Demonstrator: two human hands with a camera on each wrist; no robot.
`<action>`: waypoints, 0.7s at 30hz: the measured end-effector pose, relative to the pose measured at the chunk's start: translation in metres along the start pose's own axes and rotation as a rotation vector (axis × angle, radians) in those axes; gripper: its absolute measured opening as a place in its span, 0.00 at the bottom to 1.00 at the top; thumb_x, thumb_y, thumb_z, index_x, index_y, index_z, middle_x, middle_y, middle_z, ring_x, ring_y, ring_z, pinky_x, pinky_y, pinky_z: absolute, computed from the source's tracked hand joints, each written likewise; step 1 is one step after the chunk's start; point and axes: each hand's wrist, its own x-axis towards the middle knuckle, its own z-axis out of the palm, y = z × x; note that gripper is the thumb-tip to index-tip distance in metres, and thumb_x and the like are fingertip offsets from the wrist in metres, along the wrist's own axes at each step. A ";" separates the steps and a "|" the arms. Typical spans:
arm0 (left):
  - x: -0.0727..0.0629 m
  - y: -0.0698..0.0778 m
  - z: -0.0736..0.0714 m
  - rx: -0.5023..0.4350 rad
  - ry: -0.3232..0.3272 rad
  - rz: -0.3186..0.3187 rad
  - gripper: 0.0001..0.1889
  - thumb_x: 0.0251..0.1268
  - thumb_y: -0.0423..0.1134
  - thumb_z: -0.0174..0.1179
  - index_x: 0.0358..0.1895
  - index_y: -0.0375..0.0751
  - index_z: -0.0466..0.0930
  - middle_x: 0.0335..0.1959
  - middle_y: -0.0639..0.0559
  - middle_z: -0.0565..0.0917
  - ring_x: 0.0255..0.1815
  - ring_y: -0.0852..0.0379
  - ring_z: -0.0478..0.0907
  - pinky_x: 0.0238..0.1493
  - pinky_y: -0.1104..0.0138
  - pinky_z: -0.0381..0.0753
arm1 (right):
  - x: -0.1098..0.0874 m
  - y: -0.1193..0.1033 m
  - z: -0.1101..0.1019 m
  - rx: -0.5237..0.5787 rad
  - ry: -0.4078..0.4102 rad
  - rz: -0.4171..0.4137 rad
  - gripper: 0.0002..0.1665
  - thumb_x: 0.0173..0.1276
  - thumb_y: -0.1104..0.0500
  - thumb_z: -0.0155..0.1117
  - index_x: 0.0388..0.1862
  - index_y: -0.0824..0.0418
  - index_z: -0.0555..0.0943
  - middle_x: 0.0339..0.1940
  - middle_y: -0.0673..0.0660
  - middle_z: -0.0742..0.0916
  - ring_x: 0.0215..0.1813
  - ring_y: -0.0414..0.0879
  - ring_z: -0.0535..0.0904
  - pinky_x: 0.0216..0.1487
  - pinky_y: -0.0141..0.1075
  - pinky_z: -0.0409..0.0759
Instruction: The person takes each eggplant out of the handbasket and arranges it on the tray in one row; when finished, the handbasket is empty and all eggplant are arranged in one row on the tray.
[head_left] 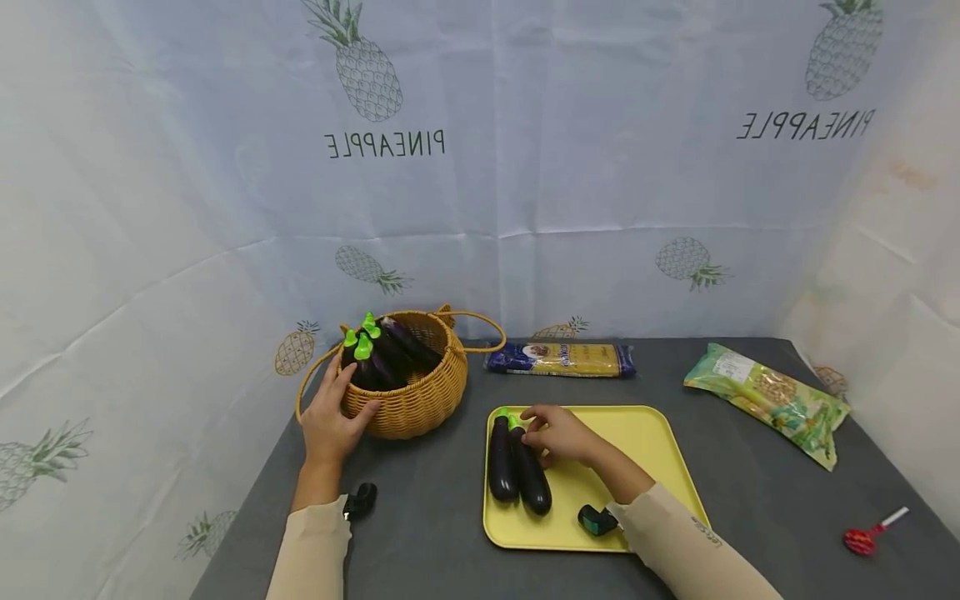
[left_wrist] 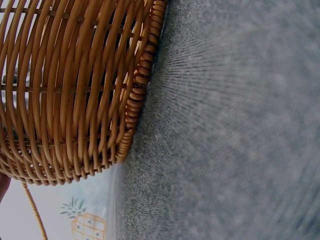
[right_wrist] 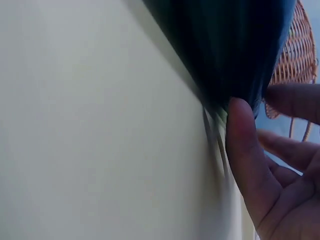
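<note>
A woven basket [head_left: 420, 408] holds several dark eggplants [head_left: 390, 354] with bright green caps. My left hand [head_left: 333, 421] grips its near left side, thumb on the outside wall and fingers at the rim. The basket [left_wrist: 75, 90] fills much of the left wrist view, and only a bit of that hand shows there. On a yellow tray [head_left: 615, 433] lie two eggplants side by side, a left one [head_left: 502, 462] and a right one [head_left: 532, 479]. My right hand [head_left: 562, 433] pinches the right eggplant [right_wrist: 225, 50] near its green cap, thumb and fingers on either side.
Behind the tray lies a blue and yellow packet [head_left: 562, 360]. A green bag [head_left: 772, 396] lies at the back right, and a red lollipop [head_left: 862, 540] near the right edge. A pineapple-print cloth [head_left: 585, 167] hangs behind the dark table [head_left: 427, 517].
</note>
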 end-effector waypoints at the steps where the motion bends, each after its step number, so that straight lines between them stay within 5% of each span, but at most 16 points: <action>1: 0.001 0.000 0.000 0.002 -0.001 0.001 0.42 0.56 0.76 0.50 0.65 0.49 0.75 0.70 0.46 0.69 0.51 0.34 0.78 0.32 0.44 0.76 | 0.001 -0.001 0.001 0.000 0.009 0.001 0.25 0.67 0.62 0.65 0.61 0.67 0.74 0.39 0.59 0.81 0.33 0.50 0.81 0.26 0.43 0.81; 21: 0.002 -0.001 0.000 0.010 -0.011 -0.011 0.43 0.56 0.77 0.50 0.65 0.49 0.75 0.70 0.45 0.69 0.53 0.34 0.78 0.32 0.44 0.77 | 0.007 -0.033 -0.023 -0.050 0.095 -0.068 0.23 0.71 0.60 0.61 0.63 0.66 0.74 0.44 0.58 0.82 0.38 0.52 0.82 0.31 0.44 0.82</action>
